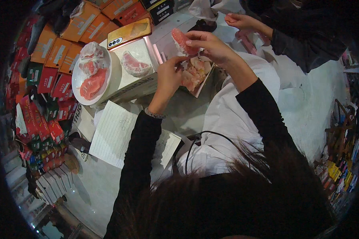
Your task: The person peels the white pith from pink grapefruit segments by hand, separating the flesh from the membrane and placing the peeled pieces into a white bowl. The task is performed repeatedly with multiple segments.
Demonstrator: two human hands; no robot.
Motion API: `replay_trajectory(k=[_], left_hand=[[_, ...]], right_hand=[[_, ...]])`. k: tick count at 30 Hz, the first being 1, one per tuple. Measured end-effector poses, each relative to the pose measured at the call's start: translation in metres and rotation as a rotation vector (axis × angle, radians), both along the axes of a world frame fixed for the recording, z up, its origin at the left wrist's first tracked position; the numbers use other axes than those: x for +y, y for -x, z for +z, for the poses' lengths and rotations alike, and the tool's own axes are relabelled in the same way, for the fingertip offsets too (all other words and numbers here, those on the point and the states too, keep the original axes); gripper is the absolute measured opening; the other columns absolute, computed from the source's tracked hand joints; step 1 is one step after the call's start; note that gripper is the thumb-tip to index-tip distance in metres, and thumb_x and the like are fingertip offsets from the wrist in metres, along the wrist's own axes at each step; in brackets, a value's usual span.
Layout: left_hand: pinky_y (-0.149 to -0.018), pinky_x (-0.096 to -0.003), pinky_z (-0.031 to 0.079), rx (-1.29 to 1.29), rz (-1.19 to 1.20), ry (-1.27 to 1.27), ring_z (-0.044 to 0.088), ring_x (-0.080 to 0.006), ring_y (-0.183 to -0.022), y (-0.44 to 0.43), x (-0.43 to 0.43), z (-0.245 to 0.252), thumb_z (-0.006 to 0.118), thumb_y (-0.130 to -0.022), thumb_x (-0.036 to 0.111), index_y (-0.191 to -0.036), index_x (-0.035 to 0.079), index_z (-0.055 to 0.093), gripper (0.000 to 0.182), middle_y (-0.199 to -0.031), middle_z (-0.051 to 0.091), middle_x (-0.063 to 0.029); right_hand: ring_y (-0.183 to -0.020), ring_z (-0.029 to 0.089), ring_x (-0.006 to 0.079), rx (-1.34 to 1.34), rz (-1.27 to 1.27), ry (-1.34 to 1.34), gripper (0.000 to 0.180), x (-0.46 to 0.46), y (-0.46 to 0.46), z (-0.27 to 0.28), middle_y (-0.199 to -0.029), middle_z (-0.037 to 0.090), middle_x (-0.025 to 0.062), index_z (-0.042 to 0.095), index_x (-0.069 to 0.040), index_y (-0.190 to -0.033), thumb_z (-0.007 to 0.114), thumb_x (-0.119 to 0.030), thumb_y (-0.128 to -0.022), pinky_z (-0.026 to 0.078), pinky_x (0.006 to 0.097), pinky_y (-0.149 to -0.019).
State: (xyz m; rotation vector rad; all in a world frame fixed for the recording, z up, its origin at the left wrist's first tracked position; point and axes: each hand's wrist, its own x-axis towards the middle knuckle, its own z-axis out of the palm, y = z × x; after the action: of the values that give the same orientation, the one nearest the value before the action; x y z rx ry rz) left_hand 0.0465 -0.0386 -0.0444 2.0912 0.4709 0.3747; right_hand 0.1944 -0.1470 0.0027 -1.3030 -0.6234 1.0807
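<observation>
Between its thumb and fingers, my right hand holds a pink pomelo segment. Whitish membrane clings along that segment's lower edge. My left hand is just below, fingers bent toward the segment; whether anything is pinched between them is hidden. Under both hands, an open box holds a heap of pale peel and membrane scraps. To the left, a white bowl contains peeled pink flesh and pieces still in membrane. Another membrane-covered segment lies on a white box beside the bowl.
A gold phone lies on the white box's far end. An open lined notebook is below my left forearm. A black cable curves across white cloth. Stacked shoeboxes stand left. Another person's hand holds something pink at upper right.
</observation>
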Motion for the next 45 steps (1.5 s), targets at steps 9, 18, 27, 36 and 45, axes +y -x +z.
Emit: replay_trajectory(k=[9,18,27,36,45], left_hand=[[-0.071,-0.0277,0.049,-0.074,-0.078,0.200,0.061,-0.0138,-0.079,0.001,0.005,-0.011,0.053,-0.083,0.002,-0.111,-0.002,0.062,0.029,-0.093,0.067,-0.0091],[-0.070,-0.0233,0.044,-0.290,0.247,0.482,0.056,-0.0090,-0.076,0.004,0.002,0.034,0.062,-0.086,0.013,-0.093,-0.001,0.064,0.016,-0.083,0.064,-0.0043],[-0.064,-0.0225,0.043,-0.258,0.262,0.324,0.053,-0.0071,-0.068,0.011,0.013,0.030,0.067,-0.082,0.013,-0.087,-0.003,0.064,0.017,-0.074,0.062,-0.0024],[-0.061,-0.0227,0.043,-0.212,0.240,0.319,0.051,-0.0070,-0.064,0.013,0.016,0.028,0.065,-0.079,0.012,-0.084,-0.003,0.064,0.016,-0.071,0.062,-0.0018],[-0.057,-0.0203,0.041,-0.149,0.175,0.888,0.050,-0.0055,-0.065,0.018,0.022,0.030,0.062,-0.082,0.010,-0.089,0.000,0.061,0.012,-0.075,0.058,-0.0010]], right_hand=[[-0.084,0.060,0.0095,0.076,-0.036,-0.038,0.032,0.002,0.005,0.009,-0.096,0.063,0.0033,0.058,-0.001,-0.114,0.063,-0.017,-0.086,0.049,0.0243,-0.075],[-0.082,0.057,0.0066,-0.136,0.122,0.054,0.033,-0.004,0.002,0.017,-0.095,0.061,0.0006,0.059,-0.003,-0.110,0.063,-0.025,-0.086,0.047,0.0214,-0.073],[-0.086,0.058,0.0085,-0.287,0.165,0.086,0.030,0.002,0.008,0.011,-0.093,0.062,0.0029,0.059,0.001,-0.106,0.065,-0.020,-0.085,0.047,0.0225,-0.073],[-0.081,0.057,0.0082,-0.348,0.183,0.026,0.030,0.001,0.008,0.002,-0.089,0.063,0.0029,0.061,0.002,-0.102,0.067,-0.020,-0.082,0.046,0.0217,-0.071],[-0.084,0.058,0.0090,-0.144,0.212,0.025,0.032,0.003,0.010,0.001,-0.094,0.062,0.0035,0.060,0.000,-0.106,0.066,-0.022,-0.084,0.046,0.0225,-0.075]])
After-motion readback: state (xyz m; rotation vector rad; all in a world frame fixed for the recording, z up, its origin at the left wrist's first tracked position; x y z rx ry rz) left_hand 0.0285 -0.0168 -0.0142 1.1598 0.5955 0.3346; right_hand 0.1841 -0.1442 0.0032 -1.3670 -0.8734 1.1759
